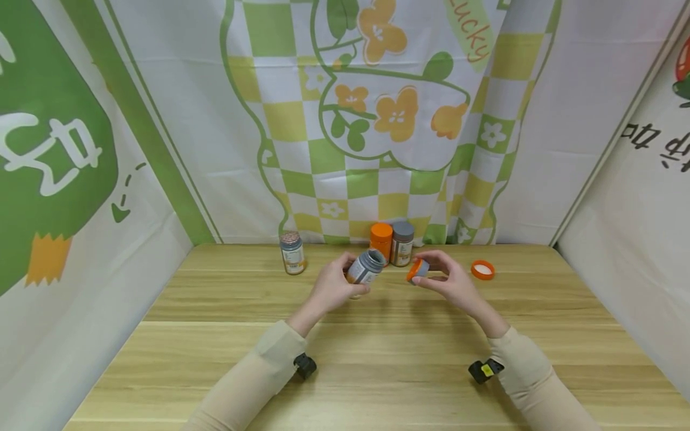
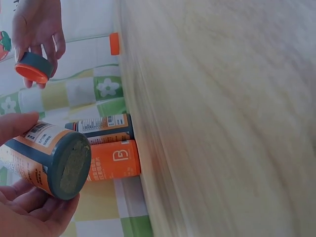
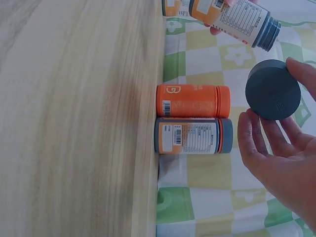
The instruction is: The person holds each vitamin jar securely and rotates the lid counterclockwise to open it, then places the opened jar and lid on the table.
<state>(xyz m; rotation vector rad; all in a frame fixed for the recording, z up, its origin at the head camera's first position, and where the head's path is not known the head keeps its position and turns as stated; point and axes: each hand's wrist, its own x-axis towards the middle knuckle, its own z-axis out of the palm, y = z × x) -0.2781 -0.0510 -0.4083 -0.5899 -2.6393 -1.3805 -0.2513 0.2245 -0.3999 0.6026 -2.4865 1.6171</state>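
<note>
My left hand grips a grey supplement bottle with an orange and white label. The bottle is uncapped and leans to the right, its threaded mouth facing up and toward the other hand. In the left wrist view its dark base faces the camera. My right hand pinches a round grey lid between thumb and fingers, off to the right of the mouth and apart from it. An orange inner rim of the lid shows in the left wrist view.
Against the curtain stand an orange bottle and a grey-capped bottle, side by side. Another grey bottle with a patterned top is at the left. An orange lid, white inside, lies on the wooden table at right.
</note>
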